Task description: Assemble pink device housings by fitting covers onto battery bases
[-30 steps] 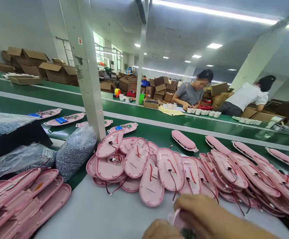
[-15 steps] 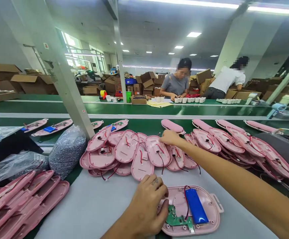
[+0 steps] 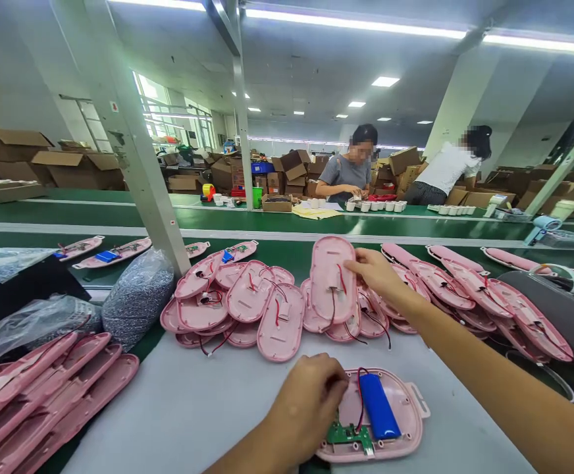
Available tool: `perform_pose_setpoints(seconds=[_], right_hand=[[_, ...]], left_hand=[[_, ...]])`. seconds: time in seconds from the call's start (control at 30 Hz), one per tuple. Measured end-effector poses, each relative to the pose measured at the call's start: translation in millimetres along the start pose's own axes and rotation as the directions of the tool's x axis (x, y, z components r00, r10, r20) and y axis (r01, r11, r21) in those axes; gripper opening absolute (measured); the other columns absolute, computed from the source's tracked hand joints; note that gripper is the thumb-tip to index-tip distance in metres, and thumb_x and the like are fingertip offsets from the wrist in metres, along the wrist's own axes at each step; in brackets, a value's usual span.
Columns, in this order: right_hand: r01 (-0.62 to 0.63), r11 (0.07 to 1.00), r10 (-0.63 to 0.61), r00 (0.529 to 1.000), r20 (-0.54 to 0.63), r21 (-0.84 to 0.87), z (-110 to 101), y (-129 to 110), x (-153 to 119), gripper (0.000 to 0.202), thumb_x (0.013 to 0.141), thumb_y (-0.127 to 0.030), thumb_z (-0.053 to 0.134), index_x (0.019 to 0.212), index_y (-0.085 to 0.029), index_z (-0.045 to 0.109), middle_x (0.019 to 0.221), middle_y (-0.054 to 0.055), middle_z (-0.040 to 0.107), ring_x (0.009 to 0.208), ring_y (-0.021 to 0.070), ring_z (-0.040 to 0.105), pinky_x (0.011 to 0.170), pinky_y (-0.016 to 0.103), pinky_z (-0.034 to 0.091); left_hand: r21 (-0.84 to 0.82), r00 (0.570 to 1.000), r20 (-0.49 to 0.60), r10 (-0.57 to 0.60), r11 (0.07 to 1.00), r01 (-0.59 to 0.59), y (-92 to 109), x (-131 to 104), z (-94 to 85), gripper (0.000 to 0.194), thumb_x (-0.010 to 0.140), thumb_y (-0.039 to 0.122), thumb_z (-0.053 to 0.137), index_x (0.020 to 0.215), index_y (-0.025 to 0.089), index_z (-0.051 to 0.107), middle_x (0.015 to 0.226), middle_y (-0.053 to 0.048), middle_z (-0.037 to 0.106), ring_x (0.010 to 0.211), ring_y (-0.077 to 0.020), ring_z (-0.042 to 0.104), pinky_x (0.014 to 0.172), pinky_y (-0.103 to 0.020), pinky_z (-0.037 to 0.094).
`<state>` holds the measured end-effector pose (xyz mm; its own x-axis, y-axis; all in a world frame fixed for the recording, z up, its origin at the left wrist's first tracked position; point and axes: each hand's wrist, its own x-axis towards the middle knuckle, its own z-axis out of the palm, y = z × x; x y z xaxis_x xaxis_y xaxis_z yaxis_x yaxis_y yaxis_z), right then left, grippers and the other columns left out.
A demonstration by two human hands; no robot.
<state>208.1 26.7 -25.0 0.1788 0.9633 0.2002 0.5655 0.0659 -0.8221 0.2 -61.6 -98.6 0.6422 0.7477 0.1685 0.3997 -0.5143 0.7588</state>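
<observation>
My right hand (image 3: pixel 373 270) grips the edge of a pink oval cover (image 3: pixel 334 263), raised nearly upright in front of the pile, with thin red and black wires hanging from it. My left hand (image 3: pixel 311 395) has curled fingers at the left end of a pink shell (image 3: pixel 410 431); what they hold, if anything, is hidden. Inside that shell lie a blue battery (image 3: pixel 380 407) and a green circuit board (image 3: pixel 349 434), joined by red and black wires. More pink covers (image 3: pixel 280 326) overlap behind my hands.
Pink parts are stacked at the left (image 3: pixel 94 395) and right (image 3: pixel 528 309). A plastic bag of small pieces (image 3: pixel 139 296) leans by a metal post (image 3: pixel 153 204). Beyond the green conveyor (image 3: pixel 277 222), two people work among cardboard boxes.
My right hand has taken hold of a pink cover and lifted it from the pile. My left hand remains beside the shell, its fingers more curled. The view has shifted slightly.
</observation>
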Motion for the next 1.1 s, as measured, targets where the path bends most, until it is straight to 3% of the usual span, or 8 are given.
perform_pose_setpoints(seconds=[0.1, 0.23, 0.37, 0.47, 0.53, 0.7, 0.93, 1.1], right_hand=[[-0.053, 0.981, 0.061, 0.997, -0.038, 0.188, -26.3, 13.9, -44.9, 0.034, 0.078, -0.048, 0.056, 0.093, -0.017, 0.054, 0.065, -0.001, 0.058, 0.048, 0.0125, 0.053, 0.045, 0.024, 0.043], [-0.191, 0.871, 0.251, 0.965, -0.076, 0.454, -38.1, 39.4, -95.3, 0.048, 0.067, -0.049, 0.074, 0.097, -0.016, 0.055, 0.064, 0.002, 0.063, 0.050, 0.0164, 0.059, 0.047, 0.027, 0.051], [-0.118, 0.880, 0.203, 0.969, -0.139, 0.461, -23.4, 44.6, -130.4, 0.049, 0.069, -0.050, 0.076, 0.099, -0.015, 0.058, 0.069, 0.003, 0.065, 0.052, 0.0159, 0.060, 0.050, 0.029, 0.056], [-0.048, 0.885, 0.167, 0.961, -0.219, 0.463, -2.4, 33.3, -149.0, 0.050, 0.071, -0.048, 0.076, 0.105, -0.016, 0.058, 0.075, 0.004, 0.067, 0.055, 0.0173, 0.063, 0.051, 0.030, 0.058], [-0.025, 0.877, 0.179, 0.944, -0.278, 0.480, 11.2, 24.4, -156.1, 0.048, 0.072, -0.046, 0.076, 0.105, -0.016, 0.058, 0.077, 0.005, 0.068, 0.055, 0.0188, 0.065, 0.051, 0.031, 0.058], [0.048, 0.848, 0.207, 0.887, -0.413, 0.528, 29.4, 14.2, -157.2, 0.046, 0.071, -0.042, 0.078, 0.104, -0.017, 0.059, 0.080, 0.005, 0.070, 0.060, 0.0213, 0.068, 0.055, 0.033, 0.060], [-0.014, 0.641, 0.297, 0.926, -0.231, 0.767, 34.1, 17.3, -157.7, 0.044, 0.067, -0.036, 0.082, 0.099, -0.017, 0.059, 0.077, 0.003, 0.070, 0.057, 0.0198, 0.068, 0.052, 0.031, 0.059], [-0.080, 0.585, 0.343, 0.926, -0.157, 0.807, 42.3, 26.6, -162.5, 0.041, 0.067, -0.037, 0.081, 0.097, -0.016, 0.061, 0.080, 0.004, 0.070, 0.059, 0.0187, 0.067, 0.056, 0.031, 0.058]], left_hand=[[-0.368, 0.974, -0.175, -0.143, 0.927, 0.070, -4.4, -3.6, -8.7, 0.012, 0.091, 0.024, 0.052, 0.085, 0.017, 0.058, 0.078, -0.001, 0.060, 0.074, -0.0154, 0.056, 0.068, -0.027, 0.042], [-0.451, 0.942, -0.307, -0.138, 0.893, -0.016, -5.9, -6.9, -12.7, 0.017, 0.096, 0.033, 0.048, 0.088, 0.019, 0.054, 0.077, 0.001, 0.060, 0.072, -0.0133, 0.056, 0.068, -0.025, 0.045], [-0.132, 0.873, -0.453, 0.178, 0.956, -0.263, -3.5, -5.3, -8.3, 0.009, 0.096, 0.021, 0.048, 0.094, 0.019, 0.057, 0.094, -0.002, 0.058, 0.085, -0.0136, 0.056, 0.073, -0.024, 0.048], [0.315, 0.761, -0.425, 0.490, 0.868, -0.383, -2.4, -3.7, -3.5, 0.010, 0.094, 0.011, 0.049, 0.096, 0.016, 0.057, 0.094, -0.004, 0.061, 0.089, -0.0174, 0.054, 0.078, -0.029, 0.048], [0.504, 0.732, -0.371, 0.571, 0.786, -0.358, -2.2, -4.1, -1.4, 0.009, 0.092, 0.008, 0.050, 0.093, 0.015, 0.056, 0.086, -0.004, 0.063, 0.086, -0.0203, 0.053, 0.076, -0.032, 0.046], [0.488, 0.678, -0.253, 0.690, 0.696, -0.526, 0.4, -7.0, -5.5, 0.011, 0.095, 0.011, 0.047, 0.095, 0.016, 0.056, 0.086, -0.002, 0.065, 0.087, -0.0178, 0.055, 0.073, -0.030, 0.043], [0.164, 0.659, -0.683, 0.315, 0.945, -0.282, -2.8, 0.6, -5.2, 0.005, 0.088, 0.019, 0.063, 0.091, 0.022, 0.066, 0.112, -0.006, 0.049, 0.105, -0.0207, 0.049, 0.090, -0.036, 0.043], [-0.475, 0.846, -0.532, -0.036, 0.840, -0.263, -1.2, 2.1, -0.1, 0.020, 0.087, 0.022, 0.065, 0.103, 0.024, 0.053, 0.088, 0.000, 0.060, 0.070, -0.0114, 0.058, 0.060, -0.022, 0.047]])
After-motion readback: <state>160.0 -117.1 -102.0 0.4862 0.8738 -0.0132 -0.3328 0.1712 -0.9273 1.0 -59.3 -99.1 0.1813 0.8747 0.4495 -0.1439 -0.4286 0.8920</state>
